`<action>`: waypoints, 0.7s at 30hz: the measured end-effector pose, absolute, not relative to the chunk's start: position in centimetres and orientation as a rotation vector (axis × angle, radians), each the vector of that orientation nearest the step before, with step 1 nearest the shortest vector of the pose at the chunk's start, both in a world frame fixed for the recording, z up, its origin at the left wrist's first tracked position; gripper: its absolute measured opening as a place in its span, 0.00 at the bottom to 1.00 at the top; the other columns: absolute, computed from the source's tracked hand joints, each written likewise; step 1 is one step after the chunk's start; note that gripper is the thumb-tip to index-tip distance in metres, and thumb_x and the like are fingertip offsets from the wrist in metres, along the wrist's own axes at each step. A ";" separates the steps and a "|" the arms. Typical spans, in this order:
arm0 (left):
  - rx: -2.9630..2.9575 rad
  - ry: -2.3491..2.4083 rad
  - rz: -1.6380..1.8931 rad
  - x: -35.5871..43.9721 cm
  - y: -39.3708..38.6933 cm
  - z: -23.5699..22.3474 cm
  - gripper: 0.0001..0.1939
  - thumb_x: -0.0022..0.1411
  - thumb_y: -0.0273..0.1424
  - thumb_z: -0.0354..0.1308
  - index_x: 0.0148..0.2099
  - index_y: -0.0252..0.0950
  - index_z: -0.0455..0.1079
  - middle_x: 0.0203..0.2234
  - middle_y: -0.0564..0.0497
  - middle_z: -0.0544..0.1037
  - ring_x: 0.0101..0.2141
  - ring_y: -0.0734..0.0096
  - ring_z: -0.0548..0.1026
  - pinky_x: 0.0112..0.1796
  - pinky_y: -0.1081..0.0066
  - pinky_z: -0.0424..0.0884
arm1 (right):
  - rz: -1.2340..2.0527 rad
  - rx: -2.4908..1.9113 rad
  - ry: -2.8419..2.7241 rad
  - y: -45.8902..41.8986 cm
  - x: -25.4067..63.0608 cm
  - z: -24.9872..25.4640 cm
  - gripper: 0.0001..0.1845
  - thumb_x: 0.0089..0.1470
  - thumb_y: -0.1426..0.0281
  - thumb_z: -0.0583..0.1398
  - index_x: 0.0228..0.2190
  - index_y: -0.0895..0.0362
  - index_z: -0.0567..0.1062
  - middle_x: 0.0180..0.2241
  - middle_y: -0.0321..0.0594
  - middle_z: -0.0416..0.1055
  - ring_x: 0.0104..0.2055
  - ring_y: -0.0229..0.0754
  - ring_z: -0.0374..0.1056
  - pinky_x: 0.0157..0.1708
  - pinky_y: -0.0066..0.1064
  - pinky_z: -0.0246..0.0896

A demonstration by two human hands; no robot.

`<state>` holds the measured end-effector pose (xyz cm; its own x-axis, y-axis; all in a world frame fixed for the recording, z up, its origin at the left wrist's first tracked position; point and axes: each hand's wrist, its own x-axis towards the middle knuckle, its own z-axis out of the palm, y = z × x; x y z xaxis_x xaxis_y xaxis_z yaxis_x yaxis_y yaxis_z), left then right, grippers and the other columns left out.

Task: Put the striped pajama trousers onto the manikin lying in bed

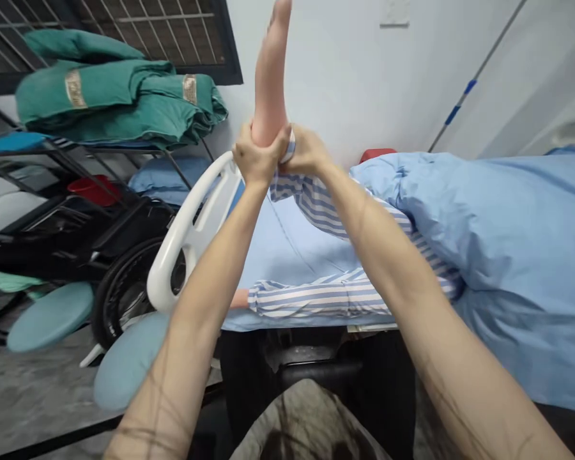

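A bare foot (271, 80) of a person lying on the bed points upward, lifted above the mattress. Closed around its heel is my left hand (259, 158). My right hand (307, 151) wraps the ankle just beside it, at the cuff of a blue-and-white striped trouser leg (323, 207); some of its fingers are hidden behind the leg. The raised leg is bent. Below, the other striped leg (311, 299) lies along the near edge of the bed sheet (282, 246), its foot partly hidden by my left forearm.
A white bed end panel (160, 275) stands left of the legs. Beyond it are a wheelchair wheel (119, 294), round pale-blue stools (52, 316) and folded green bedding (119, 96) on a rack. A blue quilt (522, 255) covers the bed's right side. A pole (479, 73) leans against the wall.
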<state>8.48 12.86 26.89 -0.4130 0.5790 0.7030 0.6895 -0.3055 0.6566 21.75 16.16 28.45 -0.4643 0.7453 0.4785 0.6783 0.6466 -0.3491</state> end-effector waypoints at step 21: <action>-1.124 -2.734 -1.839 -3.2 5.1 1.1 0.20 0.59 0.45 0.57 0.43 0.33 0.75 0.43 0.32 0.81 0.50 0.43 0.80 0.51 0.53 0.74 | 0.242 -1.310 -2.959 7.7 9.8 7.9 0.31 0.53 0.66 0.65 0.56 0.58 0.64 0.54 0.59 0.76 0.56 0.58 0.74 0.50 0.38 0.67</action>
<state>-3.16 5.14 1.07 -0.7404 0.6686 0.0697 0.3165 0.2552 0.9136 9.82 7.66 7.92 -0.6694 0.7267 -0.1542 0.7421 0.6637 -0.0937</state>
